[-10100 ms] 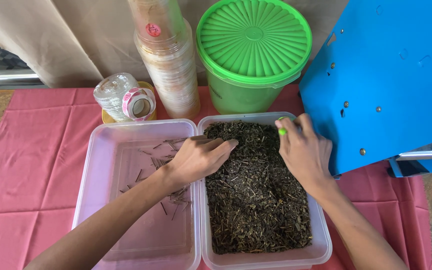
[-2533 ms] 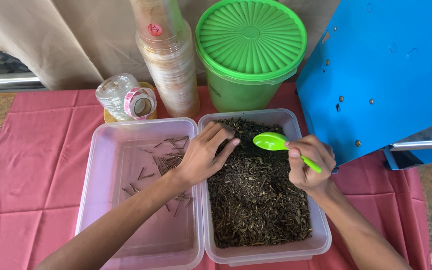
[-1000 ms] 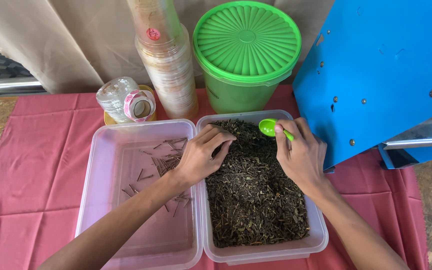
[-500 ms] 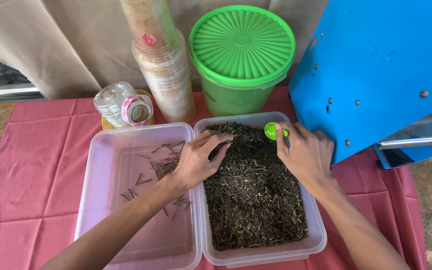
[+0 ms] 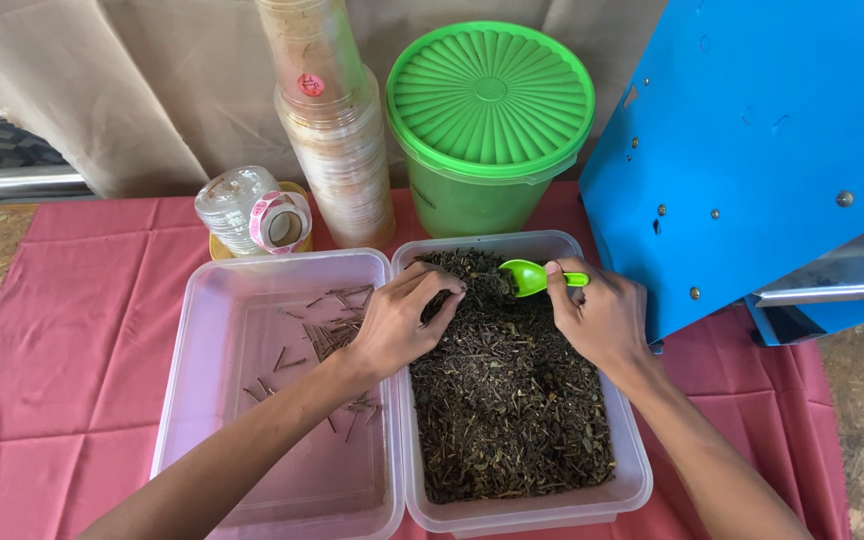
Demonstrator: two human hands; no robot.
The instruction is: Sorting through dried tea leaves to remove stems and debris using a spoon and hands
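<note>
two clear plastic tubs sit side by side on a red cloth (image 5: pixel 72 330). right hand (image 5: pixel 600 318) pinches a small green scoop (image 5: pixel 537 277), fingers closed on its handle, bowl pointing left over the dried leaf mix (image 5: pixel 507 400) filling the right tub (image 5: pixel 632 480). left hand (image 5: pixel 404 322), just left of the scoop, curls loosely with fingertips in the mix, clamping nothing visible. sorted stems (image 5: pixel 327 335) lie under its wrist in the left tub (image 5: pixel 187 400).

Both forearms and hands (image 5: pixel 407 325) are bare, without sleeves.
</note>
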